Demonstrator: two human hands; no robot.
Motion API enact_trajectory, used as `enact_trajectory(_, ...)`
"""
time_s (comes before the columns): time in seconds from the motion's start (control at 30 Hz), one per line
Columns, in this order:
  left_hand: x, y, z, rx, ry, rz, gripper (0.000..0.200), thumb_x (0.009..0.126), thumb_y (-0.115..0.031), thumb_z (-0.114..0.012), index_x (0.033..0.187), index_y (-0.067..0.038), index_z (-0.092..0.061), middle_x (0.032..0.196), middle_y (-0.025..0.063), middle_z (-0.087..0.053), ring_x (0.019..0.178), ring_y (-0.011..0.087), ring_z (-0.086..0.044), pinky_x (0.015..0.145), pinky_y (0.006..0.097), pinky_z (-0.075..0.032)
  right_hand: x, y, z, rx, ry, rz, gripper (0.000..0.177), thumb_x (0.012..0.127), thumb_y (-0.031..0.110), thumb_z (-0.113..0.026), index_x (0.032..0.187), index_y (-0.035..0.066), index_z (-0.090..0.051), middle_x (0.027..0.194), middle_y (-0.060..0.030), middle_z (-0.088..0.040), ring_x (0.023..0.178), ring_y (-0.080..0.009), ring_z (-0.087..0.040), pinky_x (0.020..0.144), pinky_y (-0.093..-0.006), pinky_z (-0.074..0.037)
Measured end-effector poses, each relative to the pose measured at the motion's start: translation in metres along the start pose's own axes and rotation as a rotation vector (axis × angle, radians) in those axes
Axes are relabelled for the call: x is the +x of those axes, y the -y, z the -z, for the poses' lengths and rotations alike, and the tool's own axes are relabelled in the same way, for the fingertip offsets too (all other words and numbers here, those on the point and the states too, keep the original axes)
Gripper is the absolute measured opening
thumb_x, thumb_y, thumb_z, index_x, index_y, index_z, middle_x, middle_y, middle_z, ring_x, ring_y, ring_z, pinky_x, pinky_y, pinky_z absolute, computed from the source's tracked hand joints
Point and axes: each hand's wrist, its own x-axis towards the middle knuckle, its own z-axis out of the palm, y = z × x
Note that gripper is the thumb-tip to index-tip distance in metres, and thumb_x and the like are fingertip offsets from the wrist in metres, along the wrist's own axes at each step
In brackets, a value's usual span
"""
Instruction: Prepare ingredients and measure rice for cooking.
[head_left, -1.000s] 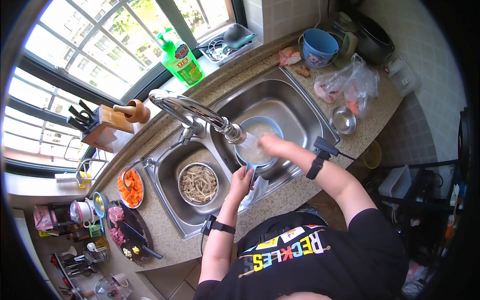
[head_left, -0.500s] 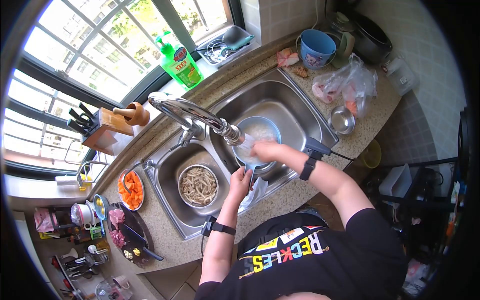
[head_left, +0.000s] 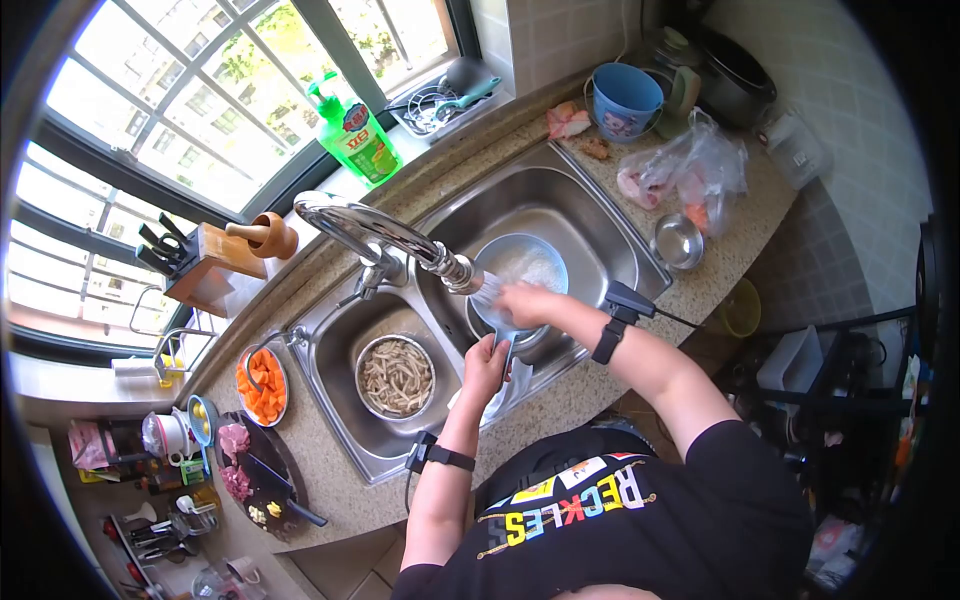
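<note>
Water runs from the chrome faucet (head_left: 455,268) onto a light-blue strainer (head_left: 553,262) over the right sink basin. My left hand (head_left: 486,366) is closed round the strainer's handle. Inside the strainer's near side, under the stream, lies my right hand (head_left: 527,303), its fingers blurred by water. Whitish contents (head_left: 532,268) show in the strainer. Beneath it, a metal bowl (head_left: 535,337) is partly hidden. A round pan of pale strips in water (head_left: 396,376) rests in the left basin.
Orange chunks fill a bowl (head_left: 262,386) left of the sink, near a dark board (head_left: 283,470) with meat and a knife. A knife block (head_left: 213,265) and green soap bottle (head_left: 358,143) line the window. A blue bucket (head_left: 627,103), plastic bags (head_left: 700,165) and small metal bowl (head_left: 678,242) stand right.
The strainer has shifted slightly to the right, showing more of its contents. My right hand is still inside it and my left hand still grips the handle. The view has shifted slightly.
</note>
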Motion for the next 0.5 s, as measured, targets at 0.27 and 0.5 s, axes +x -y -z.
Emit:
enact_trajectory(0.27,0.001,0.006,-0.009,-0.033,0.031,-0.019,0.023,0.094,-0.018,-0.050,0.077,-0.003,-0.051,0.056,0.0017,-0.051,0.044,0.0082,-0.046,0.040,0.0240,-0.040,0.022,-0.052,-0.020,0.284,-0.429,-0.220,0.061,0.070,0.006,-0.059,0.129,0.001,-0.043,0.128,-0.0259,-0.043,0.119,-0.0396,-0.043,0.101,-0.0457,-0.033)
enact_trajectory(0.5,0.007,0.010,-0.016,-0.034,0.043,-0.027,0.020,0.093,-0.016,-0.050,0.081,-0.002,-0.055,0.054,0.0007,-0.050,0.043,0.0079,-0.045,0.040,0.0243,-0.039,0.008,-0.034,-0.014,0.146,-0.030,0.011,0.047,0.075,0.013,-0.058,0.122,0.018,-0.054,0.129,-0.0147,-0.045,0.124,-0.0381,-0.037,0.103,-0.0457,-0.032)
